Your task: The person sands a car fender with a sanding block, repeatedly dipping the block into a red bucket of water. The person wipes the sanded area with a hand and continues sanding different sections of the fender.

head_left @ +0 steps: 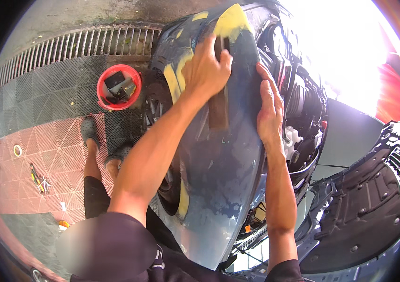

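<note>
My left hand (pixel 207 68) is closed around the upper part of a long, narrow brown sanding block (pixel 219 113). The block lies flat along a car fender (pixel 209 174), and its upper end is smeared by motion. Dull grey-blue paint covers the fender, with yellow filler patches (pixel 233 19) near its far end and beside the wheel arch. My right hand (pixel 269 105) rests along the fender's right edge, next to the engine bay. Its fingers are stretched out and it holds nothing.
A red bucket (pixel 120 88) with dark items inside stands left of the wheel (pixel 153 105). Tools (pixel 39 179) and a tape roll (pixel 17 150) lie on floor tiles. A drain grate (pixel 78 44) runs behind. The engine bay (pixel 298 103) is exposed, with a raised hood (pixel 360 211) at right.
</note>
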